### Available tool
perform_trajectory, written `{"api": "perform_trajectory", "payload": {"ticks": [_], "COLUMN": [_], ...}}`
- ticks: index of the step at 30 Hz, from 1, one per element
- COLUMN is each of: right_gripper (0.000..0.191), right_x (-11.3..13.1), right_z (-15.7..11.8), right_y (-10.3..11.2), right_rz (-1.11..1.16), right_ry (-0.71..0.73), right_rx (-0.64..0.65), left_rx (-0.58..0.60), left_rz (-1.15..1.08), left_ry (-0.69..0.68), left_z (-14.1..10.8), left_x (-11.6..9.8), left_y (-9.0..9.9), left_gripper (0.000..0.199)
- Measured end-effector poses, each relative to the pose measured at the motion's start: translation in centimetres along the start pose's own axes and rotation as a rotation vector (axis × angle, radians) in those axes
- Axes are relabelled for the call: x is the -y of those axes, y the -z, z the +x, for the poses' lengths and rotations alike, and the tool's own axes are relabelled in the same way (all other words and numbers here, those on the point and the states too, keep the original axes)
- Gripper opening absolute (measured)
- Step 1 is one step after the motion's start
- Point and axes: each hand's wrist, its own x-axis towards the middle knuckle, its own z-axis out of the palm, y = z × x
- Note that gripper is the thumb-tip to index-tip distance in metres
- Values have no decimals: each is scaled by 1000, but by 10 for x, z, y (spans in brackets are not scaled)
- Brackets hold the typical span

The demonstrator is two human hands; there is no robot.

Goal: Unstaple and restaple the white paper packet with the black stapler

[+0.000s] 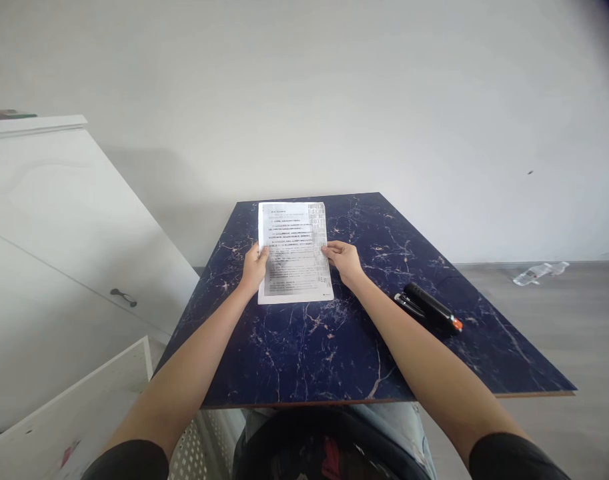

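Observation:
A stack of printed paper sheets (pixel 294 267) is held upright or slightly tilted over the dark blue marbled table (pixel 304 360), its text side facing me. My left hand (pixel 255 265) is closed on the left edge, thumb on the front. On the right edge, my right hand (pixel 343 259) pinches the paper between thumb and fingers. The fingers behind the sheets are partly hidden. To the right of my right forearm lies a black stapler (pixel 429 308) with an orange-red spot at its near end.
A white cabinet (pixel 59 253) with a dark handle stands at the left, and a white panel (pixel 74 420) lies below it. Behind the table rises a pale wall (pixel 304 100). Clear plastic packaging (pixel 539 273) lies on the grey floor at the right.

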Motion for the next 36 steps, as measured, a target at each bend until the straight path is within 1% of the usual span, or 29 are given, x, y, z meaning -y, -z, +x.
{"api": "perform_trajectory", "payload": {"ticks": [12,28,36], "right_gripper": [35,35,37], "right_x": [-2,-2,-4], "right_z": [0,0,1], "right_y": [2,3,4], "right_rz": [-81,-107,-211], "right_ry": [8,25,23], "right_rx": [-32,-42,-59], "left_rx": [3,1,-3], "left_rz": [17,27,16], "left_ry": [4,2,13], "left_z": [0,1,0], "left_x": [3,3,2], "left_y": [0,1,1], "left_gripper": [42,43,42]}}
